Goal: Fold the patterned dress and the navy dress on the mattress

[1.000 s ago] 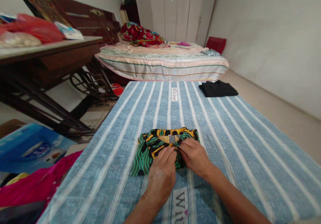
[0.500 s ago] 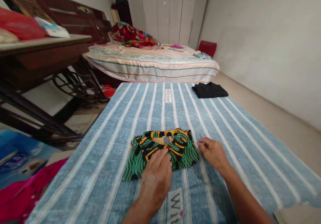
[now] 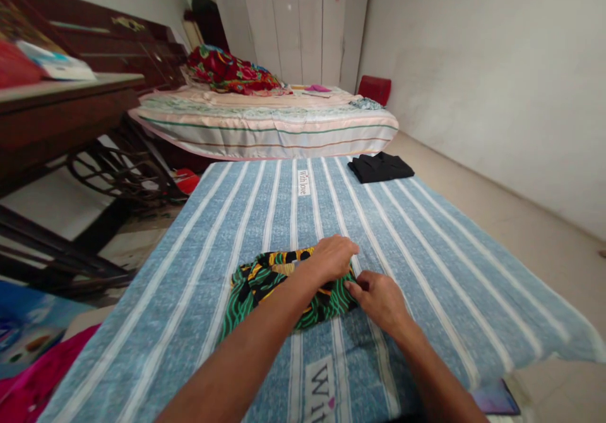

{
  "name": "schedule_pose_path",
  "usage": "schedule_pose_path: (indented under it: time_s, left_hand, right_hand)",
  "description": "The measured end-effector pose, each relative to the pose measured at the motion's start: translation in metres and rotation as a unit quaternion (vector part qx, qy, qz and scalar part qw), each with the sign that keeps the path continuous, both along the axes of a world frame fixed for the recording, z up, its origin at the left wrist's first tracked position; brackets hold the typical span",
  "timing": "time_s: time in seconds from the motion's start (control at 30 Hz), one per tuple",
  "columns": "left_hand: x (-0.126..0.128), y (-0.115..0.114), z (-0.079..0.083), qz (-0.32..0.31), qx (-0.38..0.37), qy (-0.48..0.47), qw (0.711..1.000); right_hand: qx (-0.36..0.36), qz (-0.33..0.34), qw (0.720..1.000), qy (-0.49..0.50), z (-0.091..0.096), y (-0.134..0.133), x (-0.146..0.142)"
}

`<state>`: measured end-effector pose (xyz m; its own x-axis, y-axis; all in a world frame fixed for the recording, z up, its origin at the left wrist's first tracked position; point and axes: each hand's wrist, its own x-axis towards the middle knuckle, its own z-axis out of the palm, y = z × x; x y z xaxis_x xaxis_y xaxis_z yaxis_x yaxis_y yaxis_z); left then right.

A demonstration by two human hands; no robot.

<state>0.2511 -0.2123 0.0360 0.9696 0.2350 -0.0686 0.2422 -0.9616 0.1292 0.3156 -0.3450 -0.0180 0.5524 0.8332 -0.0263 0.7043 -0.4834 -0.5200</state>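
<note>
Patterned shirt [image 3: 250, 285] folded; right edge apparently unfinished.
Left hand [image 3: 337, 256], right hand [image 3: 382, 300] just apart there, grips unclear; black garment [image 3: 381, 168] beyond, folded.

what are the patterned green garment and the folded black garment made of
Green, black and yellow patterned garment: probably thin, matte cloth, judging by its soft creases. Folded black garment: dull fabric, perhaps cotton or a blend; no shine shows, weave unclear.

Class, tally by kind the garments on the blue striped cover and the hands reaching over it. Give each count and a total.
Garments: 2 (green-patterned garment, black garment)
Hands: 2 (left hand, right hand)
Total: 4
</note>
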Motion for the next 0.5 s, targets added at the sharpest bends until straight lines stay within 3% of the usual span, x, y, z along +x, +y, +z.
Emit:
schedule_pose_path:
  time_s: [0.17,0.5]
  left_hand:
    - [0.015,0.016,-0.002,-0.06,-0.004,0.11,0.992]
    - [0.021,0.032,-0.005,-0.046,-0.056,0.098,0.993]
  right_hand:
    - [0.011,-0.018,0.999,0.029,0.0,0.0,-0.002]
    - [0.042,-0.039,0.996,0.07,-0.004,-0.003,-0.004]
